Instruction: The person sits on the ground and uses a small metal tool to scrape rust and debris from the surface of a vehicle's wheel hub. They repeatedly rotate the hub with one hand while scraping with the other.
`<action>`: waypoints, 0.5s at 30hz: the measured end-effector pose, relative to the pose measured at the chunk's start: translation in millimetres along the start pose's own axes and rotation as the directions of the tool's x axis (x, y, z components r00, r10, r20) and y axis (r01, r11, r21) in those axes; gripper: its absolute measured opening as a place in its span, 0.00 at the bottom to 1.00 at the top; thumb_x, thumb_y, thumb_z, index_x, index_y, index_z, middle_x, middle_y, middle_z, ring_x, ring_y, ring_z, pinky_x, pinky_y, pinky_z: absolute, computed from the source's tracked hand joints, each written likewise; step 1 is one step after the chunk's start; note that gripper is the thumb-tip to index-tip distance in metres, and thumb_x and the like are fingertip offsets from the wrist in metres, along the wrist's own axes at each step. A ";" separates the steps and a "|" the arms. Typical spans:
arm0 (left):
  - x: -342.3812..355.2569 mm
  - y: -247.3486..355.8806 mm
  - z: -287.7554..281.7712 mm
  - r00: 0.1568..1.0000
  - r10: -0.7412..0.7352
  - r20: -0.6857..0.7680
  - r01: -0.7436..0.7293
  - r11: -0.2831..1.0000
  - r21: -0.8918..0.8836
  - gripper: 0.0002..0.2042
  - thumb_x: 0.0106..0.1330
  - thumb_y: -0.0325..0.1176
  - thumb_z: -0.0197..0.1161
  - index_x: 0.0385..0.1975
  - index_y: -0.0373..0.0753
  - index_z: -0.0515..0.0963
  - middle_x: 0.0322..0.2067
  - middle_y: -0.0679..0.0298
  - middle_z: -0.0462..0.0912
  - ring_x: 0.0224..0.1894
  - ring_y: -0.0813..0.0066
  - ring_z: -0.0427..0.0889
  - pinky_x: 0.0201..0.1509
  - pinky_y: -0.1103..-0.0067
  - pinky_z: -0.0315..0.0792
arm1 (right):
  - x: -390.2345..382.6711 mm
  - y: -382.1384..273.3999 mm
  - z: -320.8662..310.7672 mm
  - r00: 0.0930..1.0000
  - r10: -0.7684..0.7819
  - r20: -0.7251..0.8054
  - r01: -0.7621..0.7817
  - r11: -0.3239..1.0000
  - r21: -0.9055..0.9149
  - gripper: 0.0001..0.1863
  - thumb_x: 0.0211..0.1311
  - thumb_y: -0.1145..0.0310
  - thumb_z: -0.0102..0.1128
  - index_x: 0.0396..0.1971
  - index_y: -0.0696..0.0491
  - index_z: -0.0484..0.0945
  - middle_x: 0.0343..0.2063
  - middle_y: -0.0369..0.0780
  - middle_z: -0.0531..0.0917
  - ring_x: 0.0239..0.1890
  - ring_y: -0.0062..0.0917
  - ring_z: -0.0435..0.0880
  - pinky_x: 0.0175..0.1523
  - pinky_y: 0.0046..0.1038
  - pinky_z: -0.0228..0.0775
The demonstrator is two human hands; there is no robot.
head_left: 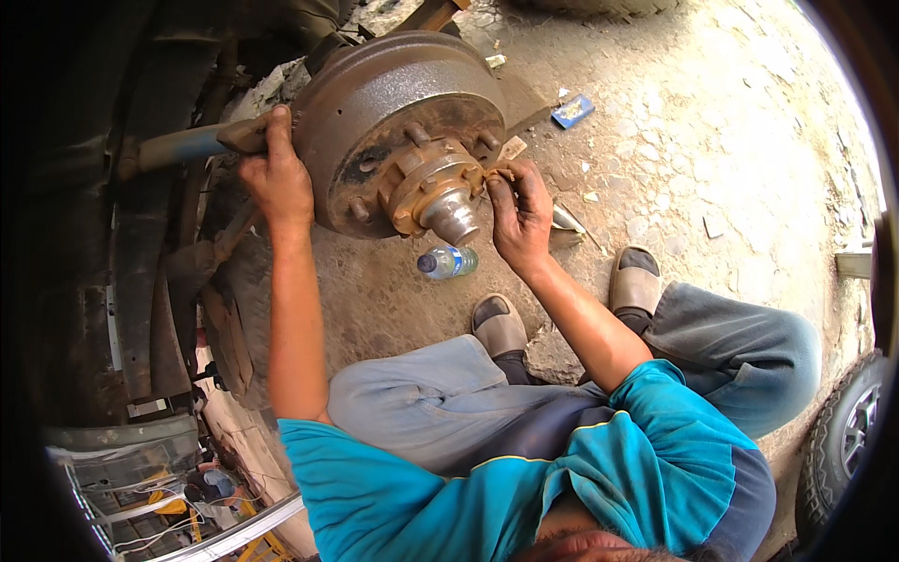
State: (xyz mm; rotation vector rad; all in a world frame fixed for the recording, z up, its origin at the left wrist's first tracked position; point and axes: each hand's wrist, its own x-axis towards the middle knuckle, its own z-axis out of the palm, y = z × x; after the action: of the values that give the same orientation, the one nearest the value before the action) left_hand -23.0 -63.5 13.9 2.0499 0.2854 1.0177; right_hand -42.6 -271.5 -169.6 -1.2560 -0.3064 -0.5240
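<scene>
A rusty brake drum (412, 84) with wheel studs fills the upper middle, its hub (421, 192) and bright metal centre end (451, 217) facing me. My left hand (278, 178) is at the drum's left back edge, thumb up along it and the other fingers curled partly out of sight behind. My right hand (520, 211) is at the right side of the hub flange, its darkened fingertips pinched together by a bolt position. Whatever is between them is too small to make out.
A water bottle (448, 262) lies below the hub. Beyond my right hand are a blue box (572, 110) and a metal tool (567, 220). An axle bar (178, 148) runs left from the drum. A tyre (843, 440) stands at lower right, a stone (554, 356) near my feet.
</scene>
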 end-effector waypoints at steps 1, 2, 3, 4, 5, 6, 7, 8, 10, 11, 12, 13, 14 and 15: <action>1.2 -1.2 -1.0 1.000 -0.022 0.003 0.022 1.000 -0.006 0.18 0.72 0.38 0.66 0.45 0.24 0.84 0.42 0.58 0.88 0.44 0.73 0.83 0.53 0.74 0.75 | 1.4 -1.9 2.4 1.000 0.029 -0.003 -0.029 0.997 0.074 0.05 0.70 0.82 0.58 0.44 0.61 0.78 0.37 0.43 0.80 0.31 0.24 0.85 0.35 0.25 0.78; 4.4 -0.3 -1.6 1.000 -0.026 0.001 0.026 0.999 -0.048 0.18 0.72 0.38 0.66 0.45 0.24 0.84 0.42 0.58 0.88 0.44 0.73 0.83 0.53 0.74 0.75 | 3.6 -4.4 5.0 0.998 0.059 -0.003 -0.058 0.987 0.147 0.05 0.70 0.82 0.58 0.44 0.61 0.78 0.37 0.43 0.79 0.32 0.24 0.85 0.35 0.26 0.79; 3.8 3.5 -0.4 0.999 -0.043 0.004 0.044 0.995 -0.092 0.18 0.72 0.38 0.67 0.44 0.24 0.84 0.42 0.58 0.88 0.44 0.74 0.83 0.53 0.74 0.75 | 14.4 -20.7 4.0 0.999 0.050 0.014 -0.051 0.995 0.085 0.05 0.70 0.82 0.58 0.43 0.61 0.77 0.37 0.42 0.79 0.31 0.24 0.85 0.35 0.25 0.78; 1.7 4.2 0.5 0.998 -0.061 0.008 0.061 0.989 -0.135 0.18 0.72 0.39 0.67 0.44 0.24 0.84 0.41 0.58 0.88 0.44 0.74 0.83 0.53 0.74 0.75 | 11.9 -19.3 0.6 0.999 0.023 0.029 -0.024 0.999 0.027 0.05 0.70 0.82 0.58 0.43 0.61 0.77 0.37 0.42 0.79 0.31 0.24 0.85 0.35 0.25 0.79; -4.1 -0.9 0.5 0.997 -0.071 0.012 0.072 0.994 -0.084 0.18 0.72 0.38 0.67 0.44 0.24 0.84 0.41 0.58 0.88 0.44 0.74 0.83 0.53 0.75 0.75 | 9.5 -17.3 -3.6 0.999 -0.003 0.047 0.005 1.000 -0.030 0.04 0.71 0.82 0.58 0.43 0.61 0.77 0.37 0.42 0.79 0.31 0.24 0.85 0.35 0.25 0.79; -2.2 -0.6 -1.0 0.998 -0.056 0.005 0.056 0.998 -0.033 0.18 0.72 0.38 0.67 0.44 0.24 0.84 0.41 0.59 0.88 0.44 0.74 0.83 0.53 0.75 0.75 | 15.4 -17.2 -2.6 0.997 -0.049 0.061 0.053 0.996 -0.068 0.04 0.71 0.82 0.58 0.43 0.61 0.77 0.37 0.42 0.79 0.30 0.24 0.84 0.35 0.25 0.79; 0.2 0.1 -2.3 0.999 -0.041 -0.002 0.041 0.999 0.019 0.18 0.72 0.38 0.67 0.43 0.24 0.84 0.41 0.59 0.88 0.44 0.75 0.83 0.53 0.75 0.75 | 10.2 -17.2 -2.4 0.998 -0.042 0.041 0.045 0.998 -0.054 0.05 0.70 0.82 0.58 0.42 0.61 0.78 0.37 0.43 0.79 0.30 0.25 0.85 0.35 0.27 0.78; 3.0 1.7 -2.7 1.000 -0.022 -0.008 0.022 1.000 0.005 0.18 0.72 0.39 0.67 0.43 0.24 0.84 0.41 0.58 0.88 0.43 0.74 0.83 0.52 0.75 0.75 | 8.5 -13.3 -1.7 0.998 -0.047 0.029 0.048 0.997 -0.062 0.05 0.69 0.82 0.58 0.42 0.61 0.78 0.37 0.43 0.79 0.31 0.26 0.85 0.35 0.27 0.78; 0.3 -2.6 0.7 1.000 -0.006 -0.002 0.006 1.000 -0.021 0.19 0.71 0.40 0.67 0.43 0.24 0.84 0.41 0.57 0.88 0.43 0.74 0.83 0.52 0.74 0.75 | 2.8 -8.3 -3.1 0.999 -0.034 0.003 0.034 0.995 -0.096 0.05 0.69 0.83 0.59 0.42 0.61 0.78 0.37 0.43 0.80 0.33 0.28 0.86 0.37 0.28 0.78; 4.2 -1.0 1.4 1.000 -0.004 -0.008 0.003 0.997 -0.074 0.19 0.71 0.40 0.67 0.43 0.23 0.84 0.41 0.57 0.88 0.43 0.74 0.83 0.52 0.74 0.75 | 0.7 -6.0 2.4 0.991 0.133 0.006 -0.133 0.981 0.144 0.06 0.67 0.83 0.60 0.41 0.60 0.79 0.38 0.44 0.81 0.37 0.29 0.85 0.39 0.28 0.78; 2.9 -4.3 1.1 1.000 -0.023 -0.010 0.022 0.992 -0.124 0.19 0.71 0.40 0.68 0.43 0.23 0.84 0.41 0.57 0.88 0.44 0.74 0.83 0.52 0.74 0.75 | 0.7 -7.8 3.6 0.992 0.125 0.011 -0.126 0.985 0.114 0.06 0.67 0.83 0.61 0.41 0.60 0.79 0.38 0.44 0.82 0.37 0.29 0.85 0.40 0.29 0.77; 1.7 -5.2 1.5 0.999 -0.036 -0.015 0.033 0.984 -0.176 0.19 0.71 0.40 0.68 0.43 0.23 0.84 0.41 0.56 0.88 0.44 0.73 0.83 0.53 0.74 0.75 | 9.3 -10.8 4.4 0.994 0.110 0.016 -0.111 0.990 0.087 0.06 0.67 0.82 0.61 0.41 0.60 0.80 0.38 0.44 0.82 0.38 0.30 0.85 0.40 0.29 0.77; -3.3 -7.3 1.0 0.998 -0.064 -0.009 0.063 0.992 -0.109 0.19 0.71 0.40 0.68 0.43 0.23 0.84 0.41 0.56 0.88 0.44 0.73 0.83 0.53 0.74 0.75 | 12.3 -12.1 3.3 0.995 0.095 0.021 -0.096 0.994 0.060 0.06 0.66 0.82 0.61 0.41 0.60 0.80 0.38 0.44 0.82 0.38 0.30 0.85 0.41 0.29 0.77; -2.8 -4.2 -0.1 0.997 -0.078 -0.009 0.077 0.996 -0.042 0.19 0.71 0.40 0.68 0.43 0.23 0.84 0.41 0.56 0.88 0.44 0.73 0.83 0.53 0.74 0.75 | 9.2 -7.5 1.5 0.994 0.107 0.013 -0.107 0.992 0.069 0.07 0.65 0.81 0.63 0.42 0.59 0.80 0.37 0.45 0.82 0.37 0.31 0.85 0.40 0.29 0.76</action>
State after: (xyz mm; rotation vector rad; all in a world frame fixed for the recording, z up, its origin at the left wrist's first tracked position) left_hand -24.3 -62.1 9.2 1.9811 0.3433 0.9793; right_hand -38.8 -273.6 -158.4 -1.2008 -0.2612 -0.4128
